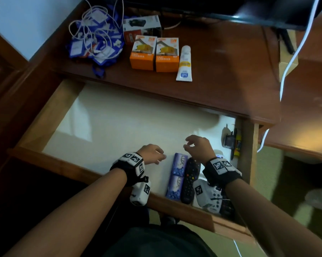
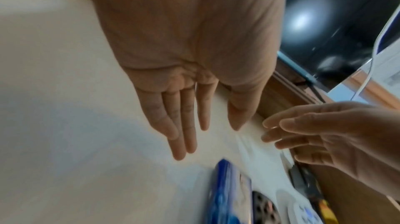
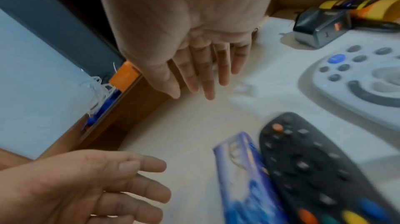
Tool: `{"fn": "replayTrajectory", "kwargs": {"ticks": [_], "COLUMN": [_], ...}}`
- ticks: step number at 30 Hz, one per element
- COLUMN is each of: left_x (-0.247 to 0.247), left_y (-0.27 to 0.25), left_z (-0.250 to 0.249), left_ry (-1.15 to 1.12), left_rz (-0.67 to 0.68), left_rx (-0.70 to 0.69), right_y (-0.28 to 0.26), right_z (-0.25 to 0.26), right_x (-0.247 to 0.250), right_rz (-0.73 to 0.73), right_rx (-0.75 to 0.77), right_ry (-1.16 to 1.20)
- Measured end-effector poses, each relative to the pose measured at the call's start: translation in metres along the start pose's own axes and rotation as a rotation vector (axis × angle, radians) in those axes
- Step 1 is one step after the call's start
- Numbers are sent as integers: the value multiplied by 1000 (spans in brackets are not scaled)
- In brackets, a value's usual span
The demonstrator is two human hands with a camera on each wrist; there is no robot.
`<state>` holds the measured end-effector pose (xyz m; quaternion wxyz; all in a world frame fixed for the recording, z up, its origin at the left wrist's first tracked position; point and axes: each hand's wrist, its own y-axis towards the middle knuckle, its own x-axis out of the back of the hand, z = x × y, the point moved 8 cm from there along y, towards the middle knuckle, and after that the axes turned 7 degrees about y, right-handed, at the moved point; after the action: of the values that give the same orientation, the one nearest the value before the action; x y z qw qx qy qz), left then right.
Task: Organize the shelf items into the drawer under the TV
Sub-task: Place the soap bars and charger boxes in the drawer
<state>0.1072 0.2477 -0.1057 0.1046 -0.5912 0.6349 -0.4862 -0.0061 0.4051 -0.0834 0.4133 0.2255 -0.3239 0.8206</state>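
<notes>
Both hands empty, fingers loosely spread: left hand [image 1: 152, 152] and right hand [image 1: 198, 147] hover side by side over the pale floor of the open drawer [image 1: 108, 123], apart from each other. Just under and between them, near the drawer's front edge, lies a blue-purple box [image 1: 177, 178], touching a black remote [image 1: 190, 179] on its right. A light grey remote [image 3: 357, 80] sits below the right wrist. Right of the right hand, against the drawer wall, a small dark grey device [image 1: 229, 140] and yellow-orange item [image 1: 238, 143]. Beyond the hands, on the shelf top: two orange boxes [image 1: 154, 53], a white tube [image 1: 184, 64], a dark box [image 1: 141, 28], tangled white cables [image 1: 95, 38].
</notes>
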Motion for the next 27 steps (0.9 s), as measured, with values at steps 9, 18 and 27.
{"fn": "replayTrajectory", "kwargs": {"ticks": [9,18,27], "left_x": [111,228,270], "left_y": [23,49,90], "left_z": [-40,-137,-219], "left_ry": [-47,0,581], "left_rz": [-220,-476,-601], "left_rx": [-181,-489,-594], "right_y": [64,151,156], "right_z": [94,144,125], "right_x": [56,71,54], "right_rz": [-399,-486,-435], "right_rx": [123,-8,-69], "right_ry": [223,-39,-285]}}
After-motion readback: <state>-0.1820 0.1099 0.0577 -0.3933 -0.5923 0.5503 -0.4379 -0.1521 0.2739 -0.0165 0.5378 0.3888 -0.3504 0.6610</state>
